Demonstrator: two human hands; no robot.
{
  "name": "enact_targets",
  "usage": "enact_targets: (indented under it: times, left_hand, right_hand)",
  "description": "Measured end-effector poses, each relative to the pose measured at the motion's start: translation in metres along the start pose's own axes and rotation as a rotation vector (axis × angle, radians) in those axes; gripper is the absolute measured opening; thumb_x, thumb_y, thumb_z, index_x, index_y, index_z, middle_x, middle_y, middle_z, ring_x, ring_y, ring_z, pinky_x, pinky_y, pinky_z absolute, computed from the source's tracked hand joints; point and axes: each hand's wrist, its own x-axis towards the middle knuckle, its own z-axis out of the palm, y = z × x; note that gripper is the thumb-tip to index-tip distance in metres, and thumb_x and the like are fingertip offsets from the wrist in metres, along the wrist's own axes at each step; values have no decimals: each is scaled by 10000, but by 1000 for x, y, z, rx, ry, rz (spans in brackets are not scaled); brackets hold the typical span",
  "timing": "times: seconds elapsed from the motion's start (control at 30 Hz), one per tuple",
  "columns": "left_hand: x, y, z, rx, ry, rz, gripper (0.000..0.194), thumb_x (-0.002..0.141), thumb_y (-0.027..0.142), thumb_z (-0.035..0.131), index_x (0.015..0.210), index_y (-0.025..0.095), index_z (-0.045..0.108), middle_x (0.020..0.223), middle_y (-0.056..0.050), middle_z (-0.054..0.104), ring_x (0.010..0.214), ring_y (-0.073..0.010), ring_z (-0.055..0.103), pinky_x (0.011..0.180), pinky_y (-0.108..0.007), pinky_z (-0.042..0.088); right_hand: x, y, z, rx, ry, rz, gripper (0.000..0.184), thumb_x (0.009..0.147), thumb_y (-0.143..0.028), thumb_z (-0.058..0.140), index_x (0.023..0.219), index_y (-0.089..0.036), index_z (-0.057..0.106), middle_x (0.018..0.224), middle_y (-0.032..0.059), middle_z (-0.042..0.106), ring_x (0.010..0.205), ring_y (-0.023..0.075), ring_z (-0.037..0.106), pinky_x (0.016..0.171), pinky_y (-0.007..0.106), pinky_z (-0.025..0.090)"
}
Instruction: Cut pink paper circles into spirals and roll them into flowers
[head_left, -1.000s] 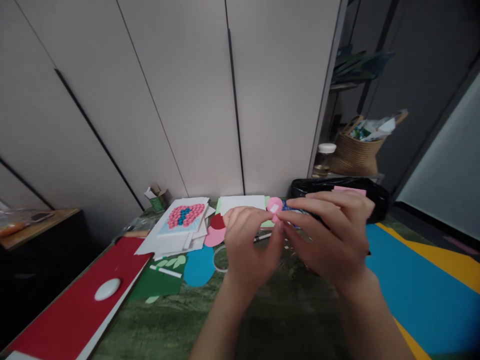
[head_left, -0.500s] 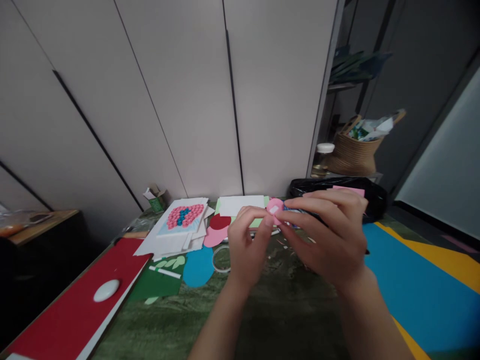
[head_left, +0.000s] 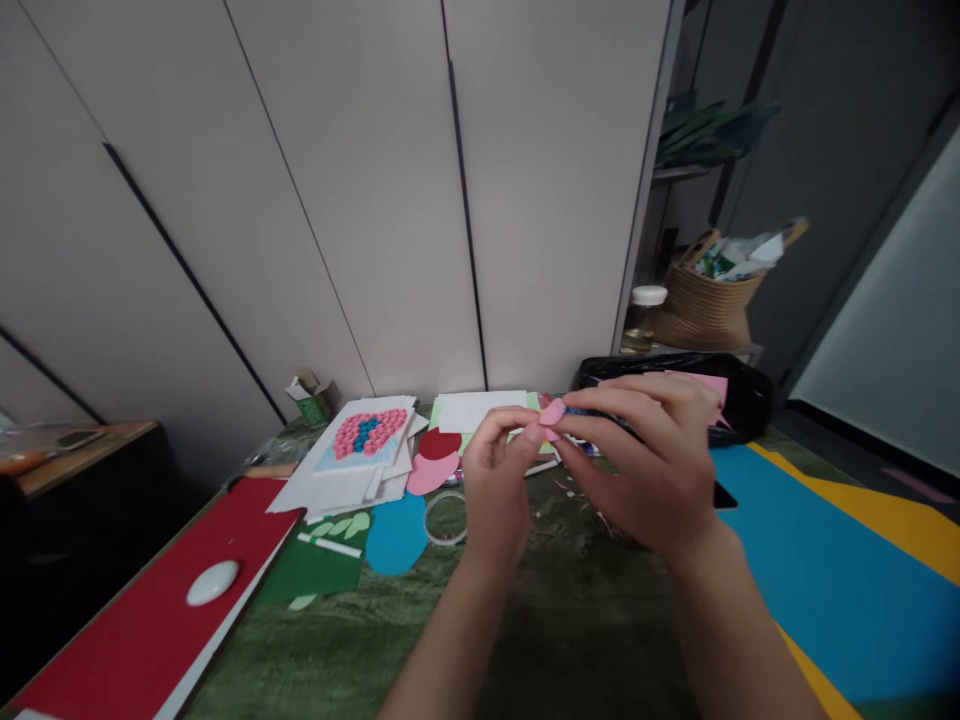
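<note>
A small pink paper piece is held between my two hands above the middle of the table; it looks folded or curled. My left hand pinches its left side between thumb and index finger. From the right, my right hand grips it with thumb and fingertips, the other fingers stretched above. Behind and left of my left hand lie a pink paper circle, a dark red circle, a blue circle and a roll of tape.
A picture of pink and blue paper rolls rests on white sheets at the left. Red card carries a white oval object. Green paper holds a white-and-green stick. Blue card covers the right; a black bag stands behind.
The pink paper piece has turned from facing me with a white patch showing to a folded, tilted look. Both hands have shifted slightly, the right one a little leftward.
</note>
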Motion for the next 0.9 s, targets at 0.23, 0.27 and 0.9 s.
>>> enact_targets:
  times: [0.23, 0.27, 0.9]
  left_hand:
    - [0, -6, 2, 189, 32, 99, 100, 795, 229, 595, 843, 233, 682, 910, -21, 640, 909, -139, 572, 856, -303, 441]
    - [0, -6, 2, 190, 31, 99, 99, 790, 229, 602, 844, 234, 685, 911, -20, 643, 911, -140, 574, 860, -304, 439]
    - [6, 1, -6, -31, -150, -135, 106, 751, 185, 646, 835, 195, 711, 968, -57, 676, 950, -156, 585, 843, -276, 437]
  right_hand:
    - [1, 3, 1, -17, 14, 21, 131, 689, -208, 712, 790, -246, 636, 884, -4, 700, 877, 225, 568, 792, 439, 415]
    - [1, 3, 1, -22, 16, 21, 130, 688, -209, 715, 789, -247, 642, 881, -2, 700, 876, 227, 566, 788, 442, 418]
    - [3, 9, 0, 65, 1, 29, 143, 678, -187, 732, 791, -258, 682, 890, 40, 683, 867, 243, 550, 736, 447, 447]
